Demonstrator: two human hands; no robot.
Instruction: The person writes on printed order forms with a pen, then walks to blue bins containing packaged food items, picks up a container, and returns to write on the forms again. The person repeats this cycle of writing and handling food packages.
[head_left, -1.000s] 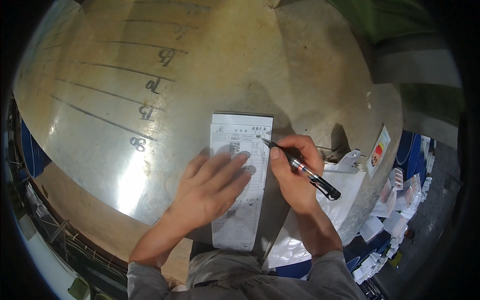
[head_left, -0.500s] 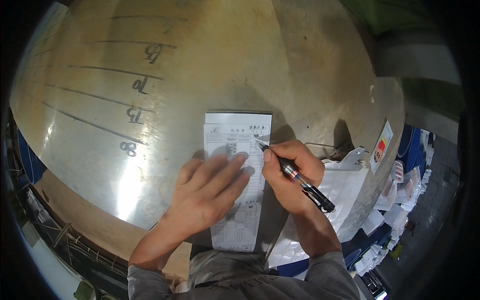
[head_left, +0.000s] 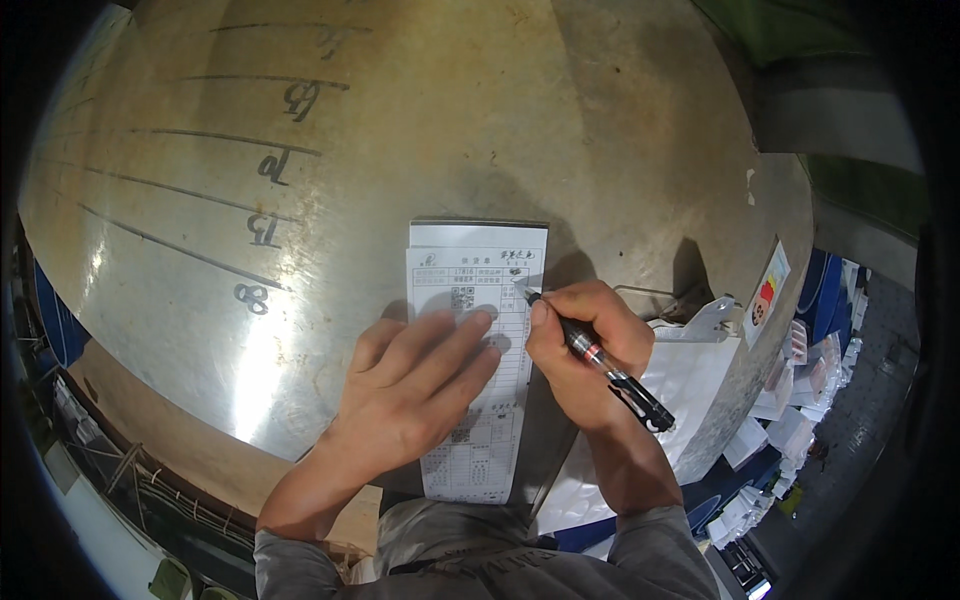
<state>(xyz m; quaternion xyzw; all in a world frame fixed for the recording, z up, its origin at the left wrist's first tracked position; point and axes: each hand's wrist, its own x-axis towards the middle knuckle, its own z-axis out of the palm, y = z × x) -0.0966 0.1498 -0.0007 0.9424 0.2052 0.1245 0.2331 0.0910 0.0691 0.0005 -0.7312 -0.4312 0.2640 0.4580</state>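
Observation:
A long white printed paper form lies on a shiny metal table. My left hand rests flat on the middle of the form, fingers spread, pressing it down. My right hand grips a black pen with its tip touching the form's upper right area. The lower part of the form hangs toward the table's near edge.
Dark lines and hand-marked figures run across the table's left half. A white plastic bag on a metal holder hangs at the table's right edge, beside a small label. White packets are piled low at the right.
My right hand has shifted the pen tip slightly along the form's upper right. The left hand keeps pressing the form; the view has moved a little.

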